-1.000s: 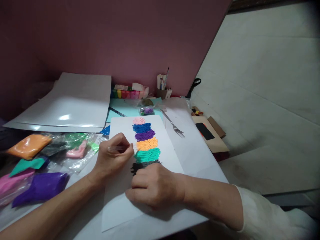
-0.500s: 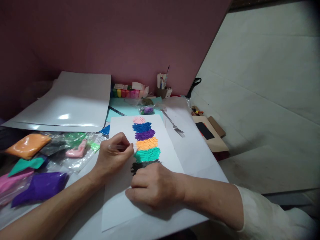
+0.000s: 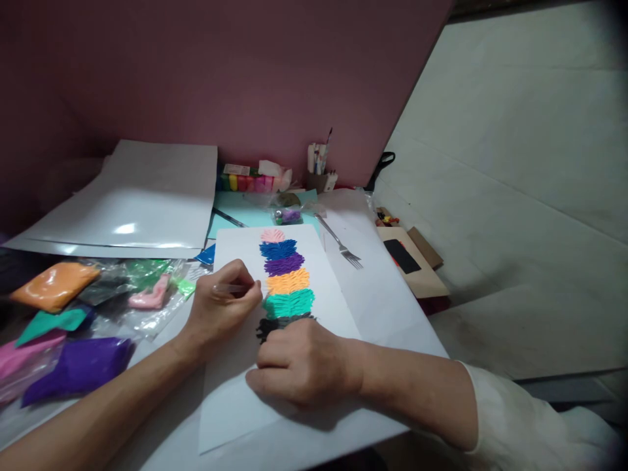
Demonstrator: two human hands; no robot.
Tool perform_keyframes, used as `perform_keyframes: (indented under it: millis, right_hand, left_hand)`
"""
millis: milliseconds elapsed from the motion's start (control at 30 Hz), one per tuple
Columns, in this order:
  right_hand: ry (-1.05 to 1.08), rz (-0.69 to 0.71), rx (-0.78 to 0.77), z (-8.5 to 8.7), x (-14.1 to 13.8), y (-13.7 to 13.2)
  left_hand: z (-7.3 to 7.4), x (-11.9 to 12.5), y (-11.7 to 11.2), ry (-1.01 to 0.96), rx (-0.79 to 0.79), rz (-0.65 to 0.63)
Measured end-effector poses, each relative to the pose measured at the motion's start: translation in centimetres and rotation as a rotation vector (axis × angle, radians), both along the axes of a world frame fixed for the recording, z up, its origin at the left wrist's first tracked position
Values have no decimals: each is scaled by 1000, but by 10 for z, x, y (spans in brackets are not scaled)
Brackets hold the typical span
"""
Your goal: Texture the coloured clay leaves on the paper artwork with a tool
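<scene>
A white sheet carries a column of textured clay bands: pink, blue, purple, orange, teal and, lowest, black. My left hand is closed round a thin clear stick, its fingertips just left of the orange and teal bands. Resting over the lower part of the black band, my right hand is curled with its knuckles up. Its fingertips are hidden beneath it, so I cannot see whether they hold anything.
Bags of orange, purple and pink clay lie at the left. Behind them are large glossy sheets. A fork lies right of the sheet. A pen cup and a pack of coloured clay stand along the wall.
</scene>
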State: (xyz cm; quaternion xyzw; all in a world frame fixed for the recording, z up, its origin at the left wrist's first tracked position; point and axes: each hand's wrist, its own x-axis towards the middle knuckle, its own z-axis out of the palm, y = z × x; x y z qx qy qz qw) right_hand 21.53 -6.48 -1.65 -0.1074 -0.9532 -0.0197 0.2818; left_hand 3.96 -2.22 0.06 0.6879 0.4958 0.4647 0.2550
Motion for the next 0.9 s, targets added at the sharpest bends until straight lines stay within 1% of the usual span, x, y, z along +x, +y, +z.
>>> perform_keyframes:
  millis: [200, 367, 600, 733, 900]
  right_hand:
    - [-19, -2, -4, -1, 1, 0]
    - [-9, -5, 1, -3, 0, 1]
    - [-35, -11, 1, -3, 1, 0]
    - [-50, -11, 3, -1, 1, 0]
    - [-9, 4, 14, -1, 0, 0]
  left_hand:
    - [-2, -2, 1, 40, 1, -17]
    - [-2, -3, 4, 75, 34, -48]
    - [-2, -4, 2, 124, 94, -73]
    - [0, -5, 1, 139, 102, -51]
    - [0, -5, 4, 140, 107, -36]
